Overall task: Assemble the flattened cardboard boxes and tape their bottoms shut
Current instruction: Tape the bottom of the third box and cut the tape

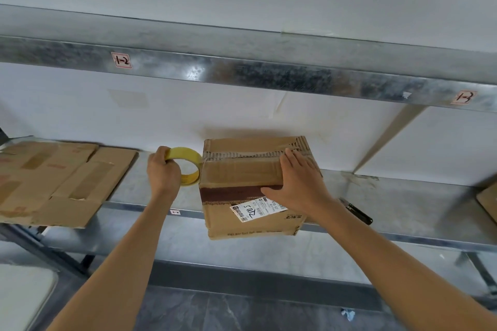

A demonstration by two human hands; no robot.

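Two shelf tags (1-2, 1-3) above box.

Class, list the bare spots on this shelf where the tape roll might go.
Widest: shelf between the black tool and the cardboard corner far right. Narrower: between the flat cardboard and the box, crowded by the left hand gripping the tape roll.

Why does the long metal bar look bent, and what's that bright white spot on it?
Head view: the wide-angle lens bows the shelf beam, which is likely straight; the white spot is glare from a light on the shiny metal; the cardboard box casts a soft shadow on the wall behind it.
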